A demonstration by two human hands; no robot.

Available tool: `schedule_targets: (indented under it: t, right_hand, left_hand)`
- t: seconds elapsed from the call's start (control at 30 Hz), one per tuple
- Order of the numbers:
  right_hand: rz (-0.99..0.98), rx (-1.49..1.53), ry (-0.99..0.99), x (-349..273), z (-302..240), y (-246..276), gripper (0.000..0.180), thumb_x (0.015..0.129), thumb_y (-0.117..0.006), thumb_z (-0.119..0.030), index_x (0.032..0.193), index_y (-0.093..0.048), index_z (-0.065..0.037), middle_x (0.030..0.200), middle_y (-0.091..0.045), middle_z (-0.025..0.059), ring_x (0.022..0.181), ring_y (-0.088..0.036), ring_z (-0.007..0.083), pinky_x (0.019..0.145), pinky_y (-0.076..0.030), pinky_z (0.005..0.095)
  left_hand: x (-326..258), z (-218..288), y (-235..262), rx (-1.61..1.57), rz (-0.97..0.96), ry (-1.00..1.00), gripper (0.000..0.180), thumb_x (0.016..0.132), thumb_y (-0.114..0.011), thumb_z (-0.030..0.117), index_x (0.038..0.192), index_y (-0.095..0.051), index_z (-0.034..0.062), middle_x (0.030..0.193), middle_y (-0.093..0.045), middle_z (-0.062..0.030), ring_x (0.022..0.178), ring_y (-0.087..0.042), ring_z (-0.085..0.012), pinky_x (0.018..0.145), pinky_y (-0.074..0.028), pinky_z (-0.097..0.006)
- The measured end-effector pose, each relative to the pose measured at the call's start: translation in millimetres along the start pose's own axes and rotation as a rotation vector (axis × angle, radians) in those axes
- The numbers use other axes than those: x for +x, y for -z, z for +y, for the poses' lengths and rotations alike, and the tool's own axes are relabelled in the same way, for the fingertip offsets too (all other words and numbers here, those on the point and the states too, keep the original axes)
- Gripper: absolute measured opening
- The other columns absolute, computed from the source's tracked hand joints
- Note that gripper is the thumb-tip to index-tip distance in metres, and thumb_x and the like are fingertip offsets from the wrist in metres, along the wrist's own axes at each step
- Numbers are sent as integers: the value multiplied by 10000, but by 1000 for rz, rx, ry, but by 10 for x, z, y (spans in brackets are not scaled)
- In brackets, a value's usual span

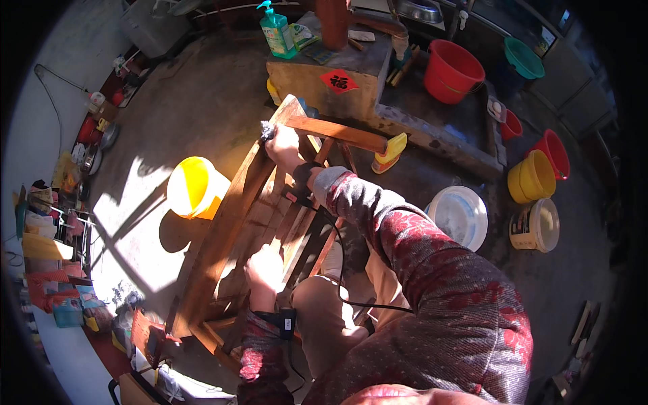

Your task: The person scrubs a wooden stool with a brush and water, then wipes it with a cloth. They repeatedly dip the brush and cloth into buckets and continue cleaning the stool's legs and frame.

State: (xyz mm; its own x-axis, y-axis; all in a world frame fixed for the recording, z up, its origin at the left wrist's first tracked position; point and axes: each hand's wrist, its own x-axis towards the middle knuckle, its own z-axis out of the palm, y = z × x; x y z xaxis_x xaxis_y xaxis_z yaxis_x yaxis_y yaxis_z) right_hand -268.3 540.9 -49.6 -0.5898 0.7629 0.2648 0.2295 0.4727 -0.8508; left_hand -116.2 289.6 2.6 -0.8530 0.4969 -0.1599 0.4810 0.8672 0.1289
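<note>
A wooden bench-like frame (pixel 229 233), with legs and crossbars, lies tilted in front of my knees. My right hand (pixel 285 147) reaches to its far end and closes on a grey scrubber (pixel 266 130), which looks like steel wool, pressed against the wood near the top corner. Nearer to me, my left hand (pixel 264 270) is closed on a bar of the wooden frame, its fingertips partly hidden. Both wrists wear dark bands with cables. Just right of the frame's far crossbar stands a yellow bottle (pixel 389 154).
A yellow bucket (pixel 196 187) stands left of the frame, a white tub (pixel 457 217) to the right. Farther off are a red bucket (pixel 453 71), a yellow pail (pixel 532 177) and a concrete ledge (pixel 351 94) bearing a green pump bottle (pixel 277 34). Clutter lines the left wall.
</note>
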Motion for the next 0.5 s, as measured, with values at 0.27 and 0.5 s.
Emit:
schedule_targets:
  t: [0.27,0.5]
  right_hand:
    - [326,-43,-95,745,354,324,157,798,-591,-146,866,-551,-10,725,-627,211,706,-648,374,632,-520,434]
    - [-126,-102,71,119,17,19,197,752,-582,-70,940,-585,-11,877,-637,238,872,-624,416,829,-493,470]
  left_hand:
    - [-9,-60,18,-85,65,-46,335,856,-608,377,822,-595,44,785,-656,-201,792,-646,-408,701,-515,-516]
    - [-5,-30,-26,-82,4,51,197,907,-500,248,890,-602,80,826,-666,-198,795,-650,-410,689,-517,-509]
